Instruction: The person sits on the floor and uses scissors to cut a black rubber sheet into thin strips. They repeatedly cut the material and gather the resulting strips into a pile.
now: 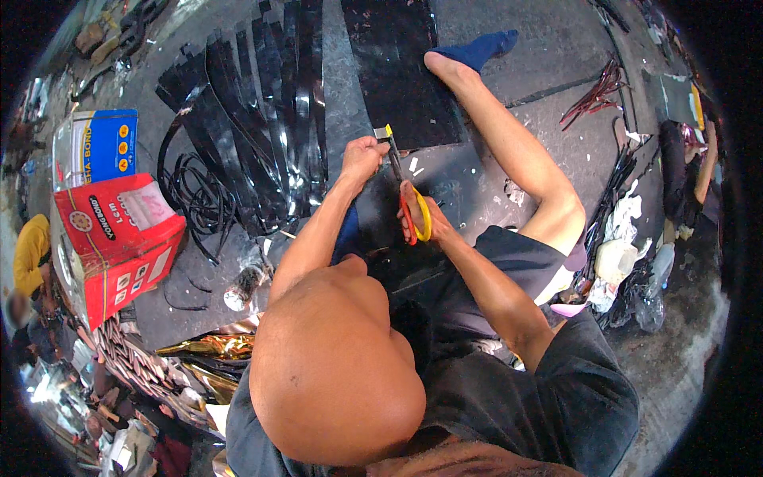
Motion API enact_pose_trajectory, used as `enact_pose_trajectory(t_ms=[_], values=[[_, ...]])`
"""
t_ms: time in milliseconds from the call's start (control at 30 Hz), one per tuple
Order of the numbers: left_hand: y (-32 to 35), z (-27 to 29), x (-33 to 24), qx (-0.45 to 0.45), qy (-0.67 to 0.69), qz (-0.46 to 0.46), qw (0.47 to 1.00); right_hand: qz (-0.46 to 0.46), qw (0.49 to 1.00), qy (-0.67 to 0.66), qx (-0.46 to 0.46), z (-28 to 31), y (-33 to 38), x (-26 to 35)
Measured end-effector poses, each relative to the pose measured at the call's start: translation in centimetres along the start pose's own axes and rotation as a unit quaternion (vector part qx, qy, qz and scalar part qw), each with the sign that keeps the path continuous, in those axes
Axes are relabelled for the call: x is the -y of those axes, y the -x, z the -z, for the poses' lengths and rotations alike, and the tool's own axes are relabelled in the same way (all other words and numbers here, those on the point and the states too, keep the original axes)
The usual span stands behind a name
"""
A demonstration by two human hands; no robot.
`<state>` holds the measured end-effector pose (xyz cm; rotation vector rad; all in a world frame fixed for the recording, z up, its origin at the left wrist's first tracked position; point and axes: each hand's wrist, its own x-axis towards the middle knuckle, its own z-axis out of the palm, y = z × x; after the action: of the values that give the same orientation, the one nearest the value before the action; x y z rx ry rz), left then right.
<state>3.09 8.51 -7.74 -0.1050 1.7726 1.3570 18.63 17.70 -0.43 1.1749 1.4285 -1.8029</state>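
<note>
While the right grip point(416, 208) is closed around the handles of the scissors point(427, 219), which are red and yellow, the left grip point(364, 160) pinches a small piece point(383, 133) of pale silver colour with a yellow edge. This piece is at the near end of a wide black sheet point(401, 71), and the dark blades point away from the body, toward the piece and just beside the left fingers. I cannot tell if the blades stand apart, or if they touch the piece.

Some cutting seems to be done already, because small white scraps point(413, 165) lie on the floor point(556, 48) to the right of the blades. To the left, many long black strips point(270, 111) lie separate, with a loose coil point(195, 199) nearer to the red box point(119, 238). The sheet looks mostly whole, so I judge that the work is in its middle; the small piece appears not yet finished, but how many cuts remain cannot be known.
</note>
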Motion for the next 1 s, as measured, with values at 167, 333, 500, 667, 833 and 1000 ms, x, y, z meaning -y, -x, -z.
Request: enact_pose_trajectory(t_ms=[167, 333, 500, 667, 833, 1000], values=[[0.4, -0.1, -0.4, -0.009, -0.017, -0.021, 1.000, 0.019, 0.999, 0.038, 0.024, 0.3, -1.2, 0.5], [0.6, -0.2, -0.4, 0.000, 0.021, -0.017, 1.000, 0.044, 0.999, -0.009, 0.004, -0.2, -1.3, -0.2], [0.3, -0.6, -0.8, -0.006, 0.096, 0.030, 0.995, 0.056, 0.997, 0.050, -0.003, 0.0, -0.6, 0.7], [-1.0, -0.7, 0.4, -0.022, 0.082, -0.009, 0.996, 0.043, 0.999, 0.001, 0.000, -0.2, -1.1, 1.1], [0.0, -1.0, -0.7, -0.007, 0.095, -0.007, 0.995, 0.093, 0.995, 0.020, 0.018, 0.1, -2.5, 3.2], [0.2, -0.3, -1.3, 0.029, 0.110, 0.002, 0.993, 0.103, 0.992, 0.060, -0.043, -0.4, -2.6, 3.0]])
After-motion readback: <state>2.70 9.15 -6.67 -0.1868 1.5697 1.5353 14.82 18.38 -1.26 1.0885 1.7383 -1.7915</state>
